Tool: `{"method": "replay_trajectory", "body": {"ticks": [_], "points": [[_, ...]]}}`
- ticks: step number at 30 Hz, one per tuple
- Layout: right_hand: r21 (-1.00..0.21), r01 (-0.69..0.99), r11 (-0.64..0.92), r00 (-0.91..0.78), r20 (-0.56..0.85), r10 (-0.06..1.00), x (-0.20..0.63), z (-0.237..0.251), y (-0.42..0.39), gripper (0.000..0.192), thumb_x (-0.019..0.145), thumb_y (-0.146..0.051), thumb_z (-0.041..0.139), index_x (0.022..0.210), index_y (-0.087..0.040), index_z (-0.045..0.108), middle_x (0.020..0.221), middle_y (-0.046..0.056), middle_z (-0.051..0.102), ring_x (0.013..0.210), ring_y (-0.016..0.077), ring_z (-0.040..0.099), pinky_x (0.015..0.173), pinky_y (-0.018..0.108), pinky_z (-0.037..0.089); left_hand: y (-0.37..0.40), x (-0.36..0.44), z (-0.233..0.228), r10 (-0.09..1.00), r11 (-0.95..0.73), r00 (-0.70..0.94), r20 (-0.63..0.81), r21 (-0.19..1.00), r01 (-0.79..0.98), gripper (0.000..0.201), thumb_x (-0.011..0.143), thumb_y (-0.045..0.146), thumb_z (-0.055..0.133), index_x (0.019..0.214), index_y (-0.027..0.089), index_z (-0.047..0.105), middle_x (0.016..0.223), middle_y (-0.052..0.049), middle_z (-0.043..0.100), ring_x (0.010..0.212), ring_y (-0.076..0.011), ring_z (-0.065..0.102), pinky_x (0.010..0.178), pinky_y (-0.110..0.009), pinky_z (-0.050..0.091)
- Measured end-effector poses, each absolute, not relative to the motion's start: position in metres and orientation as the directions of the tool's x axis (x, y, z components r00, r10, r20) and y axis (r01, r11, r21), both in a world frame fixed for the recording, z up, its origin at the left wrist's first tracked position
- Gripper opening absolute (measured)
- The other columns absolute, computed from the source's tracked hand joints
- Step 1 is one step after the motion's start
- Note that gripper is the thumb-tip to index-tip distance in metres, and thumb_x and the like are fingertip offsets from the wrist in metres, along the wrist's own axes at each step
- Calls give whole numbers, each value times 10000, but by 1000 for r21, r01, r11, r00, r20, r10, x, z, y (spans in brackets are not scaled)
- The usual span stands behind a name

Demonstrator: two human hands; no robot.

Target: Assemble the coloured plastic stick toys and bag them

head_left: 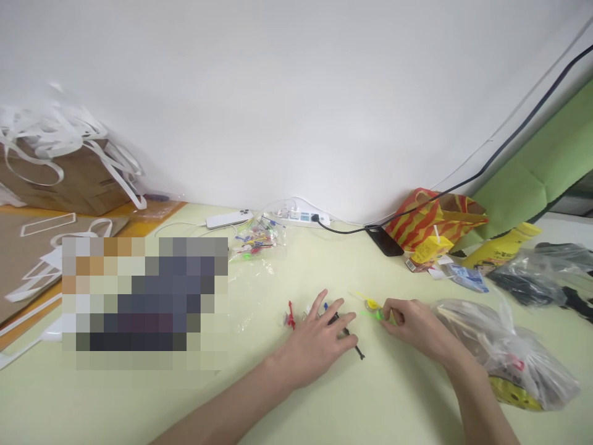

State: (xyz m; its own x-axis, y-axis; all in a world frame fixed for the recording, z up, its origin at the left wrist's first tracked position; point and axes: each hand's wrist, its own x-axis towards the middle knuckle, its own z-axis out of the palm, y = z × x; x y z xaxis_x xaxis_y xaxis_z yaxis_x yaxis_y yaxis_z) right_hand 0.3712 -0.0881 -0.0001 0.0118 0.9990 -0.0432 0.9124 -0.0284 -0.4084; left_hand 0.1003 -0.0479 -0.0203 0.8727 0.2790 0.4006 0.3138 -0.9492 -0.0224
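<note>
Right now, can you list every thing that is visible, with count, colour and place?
table: one, pale yellow, below everything
black piece: one, black, by left fingertips
red piece: one, red, left of left hand
green piece: one, green and yellow, at right fingertips
clear bag: one, coloured pieces inside, centre back
power strip: one, white, against wall
striped bag: one, red and orange, back right
plastic bag: one, clear, right front
left hand: one, flat on table
right hand: one, pinching green piece

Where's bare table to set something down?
Bare table lies between the forearms, below the left hand and right hand. Another patch lies between the power strip and the hands. It is crowded right by the plastic bag and around the small toys.
</note>
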Motion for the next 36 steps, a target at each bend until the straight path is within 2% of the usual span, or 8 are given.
{"method": "replay_trajectory", "body": {"ticks": [6, 9, 12, 19, 25, 30, 36], "points": [[-527, 850, -6, -23, -47, 999, 364, 12, -94, 84, 794, -239, 599, 713, -226, 619, 528, -54, 437, 505, 130, 407, 544, 274, 280, -49, 99, -20, 267, -948, 862, 431, -41, 314, 237, 923, 62, 561, 1065, 232, 646, 1369, -81, 550, 1360, -308, 454, 1156, -620, 299], [-596, 803, -2, -14, -22, 1000, 363, 15, -94, 108, 821, -271, 588, 728, -222, 611, 514, -66, 374, 502, 126, 367, 538, 272, 261, -53, 100, -23, 274, -944, 859, 433, -50, 326, 254, 926, 72, 566, 1095, 245, 643, 1187, -76, 607, 1187, -265, 542, 1149, -605, 302], [-630, 776, 10, -7, 7, 1000, 361, 14, -93, 133, 837, -304, 586, 736, -220, 606, 512, -70, 345, 505, 125, 348, 538, 271, 258, -57, 102, -26, 267, -944, 866, 423, -64, 323, 212, 936, 95, 573, 1070, 239, 651, 1005, -53, 615, 1059, -238, 561, 1142, -581, 304], [-672, 740, 27, -16, 23, 1000, 352, 10, -90, 163, 855, -351, 588, 761, -219, 604, 519, -69, 320, 510, 126, 320, 531, 273, 247, -58, 102, -24, 274, -946, 866, 419, -47, 322, 308, 952, 116, 565, 1211, 274, 616, 1036, -39, 636, 1193, -266, 525, 1155, -578, 252], [-699, 715, 32, -11, 35, 999, 349, 9, -90, 262, 875, -438, 605, 734, -220, 578, 512, -74, 304, 506, 123, 297, 526, 274, 238, -56, 99, -24, 257, -948, 866, 429, -60, 311, 189, 946, 110, 580, 1063, 241, 649, 1020, -46, 640, 1204, -265, 530, 1166, -582, 237], [-770, 638, 18, -16, 11, 1000, 347, 11, -89, 357, 880, -542, 617, 745, -216, 563, 544, -73, 310, 538, 127, 293, 549, 275, 258, -56, 98, -23, 270, -947, 855, 443, -39, 319, 357, 947, 77, 546, 1256, 251, 591, 1002, -38, 655, 1185, -252, 544, 1176, -563, 246], [-898, 440, -2, -74, -39, 996, 337, 9, -88, 405, 903, -584, 603, 803, -191, 593, 595, -56, 386, 580, 123, 346, 570, 271, 262, -54, 97, -22, 264, -950, 858, 440, -37, 311, 187, 966, 99, 550, 1071, 223, 643, 986, -28, 644, 1156, -232, 550, 1180, -542, 255]]}}
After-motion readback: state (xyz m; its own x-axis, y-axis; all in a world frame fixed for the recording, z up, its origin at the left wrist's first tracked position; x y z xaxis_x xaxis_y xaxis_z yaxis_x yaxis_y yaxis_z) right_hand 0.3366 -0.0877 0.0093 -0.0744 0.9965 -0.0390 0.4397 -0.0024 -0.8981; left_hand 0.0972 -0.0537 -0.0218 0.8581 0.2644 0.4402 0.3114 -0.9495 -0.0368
